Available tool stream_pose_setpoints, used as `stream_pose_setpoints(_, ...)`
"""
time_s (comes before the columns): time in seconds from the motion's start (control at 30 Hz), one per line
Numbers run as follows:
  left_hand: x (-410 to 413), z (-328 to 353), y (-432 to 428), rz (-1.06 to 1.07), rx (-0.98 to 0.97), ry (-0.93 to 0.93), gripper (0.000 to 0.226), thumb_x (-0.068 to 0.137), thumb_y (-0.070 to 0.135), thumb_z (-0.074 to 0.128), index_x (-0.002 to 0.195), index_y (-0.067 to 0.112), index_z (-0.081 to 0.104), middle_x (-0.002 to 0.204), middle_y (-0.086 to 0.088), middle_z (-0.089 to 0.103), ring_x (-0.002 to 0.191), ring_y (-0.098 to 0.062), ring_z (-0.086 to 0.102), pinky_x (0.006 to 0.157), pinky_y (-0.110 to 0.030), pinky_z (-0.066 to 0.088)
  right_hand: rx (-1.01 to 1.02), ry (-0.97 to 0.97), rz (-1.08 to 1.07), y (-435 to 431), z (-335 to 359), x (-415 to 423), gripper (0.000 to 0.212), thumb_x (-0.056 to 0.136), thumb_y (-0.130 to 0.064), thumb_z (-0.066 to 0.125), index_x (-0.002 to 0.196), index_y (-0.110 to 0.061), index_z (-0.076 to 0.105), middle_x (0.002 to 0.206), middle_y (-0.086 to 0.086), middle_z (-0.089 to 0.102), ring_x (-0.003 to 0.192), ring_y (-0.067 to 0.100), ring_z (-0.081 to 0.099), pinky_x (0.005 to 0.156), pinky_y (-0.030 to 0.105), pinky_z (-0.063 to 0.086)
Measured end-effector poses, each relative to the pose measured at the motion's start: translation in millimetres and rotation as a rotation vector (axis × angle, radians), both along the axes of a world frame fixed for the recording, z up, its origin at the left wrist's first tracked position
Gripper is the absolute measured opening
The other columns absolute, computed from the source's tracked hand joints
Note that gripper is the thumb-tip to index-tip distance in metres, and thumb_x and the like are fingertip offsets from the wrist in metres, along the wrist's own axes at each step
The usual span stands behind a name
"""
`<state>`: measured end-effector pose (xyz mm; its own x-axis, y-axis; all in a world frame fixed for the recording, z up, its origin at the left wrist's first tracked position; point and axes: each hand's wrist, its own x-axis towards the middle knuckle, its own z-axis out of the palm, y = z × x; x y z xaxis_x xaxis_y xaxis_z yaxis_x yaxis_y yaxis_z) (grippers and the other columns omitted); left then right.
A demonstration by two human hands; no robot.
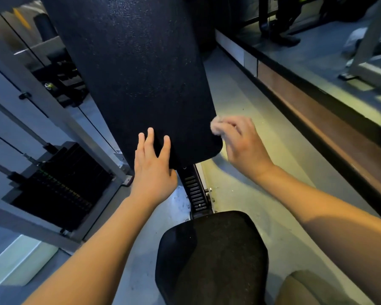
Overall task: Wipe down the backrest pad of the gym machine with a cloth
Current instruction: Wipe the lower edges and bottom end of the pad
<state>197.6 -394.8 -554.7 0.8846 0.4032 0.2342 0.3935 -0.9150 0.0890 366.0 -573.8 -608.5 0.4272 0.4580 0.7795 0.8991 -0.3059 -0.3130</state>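
Left hand (152, 170) flat, fingers straight, spread. Right hand (242, 144) blurred, fingers curled, gripping cloth (217, 127).

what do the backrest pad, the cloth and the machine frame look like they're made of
Backrest pad: likely black vinyl or leatherette over padding; fine pebbled grain, faint sheen.
Cloth: pale soft fabric or tissue, bunched in the right hand; blurred, so uncertain.
Frame: grey painted metal, probably steel; straight, smooth, flat-sided beams.
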Motion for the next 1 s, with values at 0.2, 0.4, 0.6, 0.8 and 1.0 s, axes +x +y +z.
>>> stream_pose_setpoints(0.2, 0, -1, -3, 0.004, 0.024, 0.032, 0.082, 0.097, 0.025, 0.054, 0.163, 0.019, 0.006, 0.166, -0.009, -0.027, 0.152, -0.032, -0.027, 0.126, -0.052, 0.004, 0.229, 0.535, -0.045, 32, 29, -4, 0.025, 0.104, -0.011, 0.05, 0.128, -0.013, 0.056, 0.126, 0.004, 0.057, 0.106, 0.012, 0.052, 0.084, 0.011, 0.035)
stream_pose_setpoints(0.4, 1, -6, -4, -0.009, 0.043, 0.027, 0.084, 0.096, 0.025, 0.056, 0.163, 0.015, 0.006, 0.166, -0.012, -0.027, 0.152, -0.035, -0.027, 0.126, -0.054, 0.004, 0.078, 0.796, -0.081, 8, -47, -46, 0.019, 0.107, -0.014, 0.045, 0.124, -0.01, 0.054, 0.109, -0.003, 0.056, 0.102, 0.015, 0.057, 0.069, 0.013, 0.036)
stream_pose_setpoints(0.6, -7, -4, -1, -0.044, -0.066, -0.067, 0.076, 0.094, 0.014, 0.056, 0.161, 0.017, 0.021, 0.17, -0.008, -0.01, 0.155, -0.029, -0.016, 0.126, -0.052, 0.007, 0.316, 1.032, -0.114, 28, -8, -13, 0.03, 0.107, -0.016, 0.042, 0.131, -0.012, 0.059, 0.121, 0.001, 0.063, 0.11, 0.019, 0.059, 0.093, 0.034, 0.047)
stream_pose_setpoints(0.8, -27, -15, 20, -0.034, -0.095, -0.162, 0.069, 0.087, 0.005, 0.057, 0.152, 0.018, 0.041, 0.167, -0.006, 0.012, 0.155, -0.026, 0.003, 0.124, -0.055, 0.018, 0.47, 1.423, -0.062, 63, -36, -71, 0.021, 0.103, -0.006, 0.04, 0.092, -0.014, 0.056, 0.087, 0.0, 0.061, 0.085, 0.009, 0.062, 0.077, 0.026, 0.051)
stream_pose_setpoints(1.0, -37, -31, 29, -0.047, -0.101, -0.239, 0.066, 0.083, 0.0, 0.055, 0.147, 0.015, 0.045, 0.162, -0.008, 0.02, 0.152, -0.027, 0.013, 0.121, -0.055, 0.025, 0.565, 1.76, 0.173, 101, -41, -104, 0.021, 0.106, -0.016, 0.05, 0.106, -0.011, 0.071, 0.106, 0.009, 0.076, 0.103, 0.025, 0.073, 0.098, 0.043, 0.058)
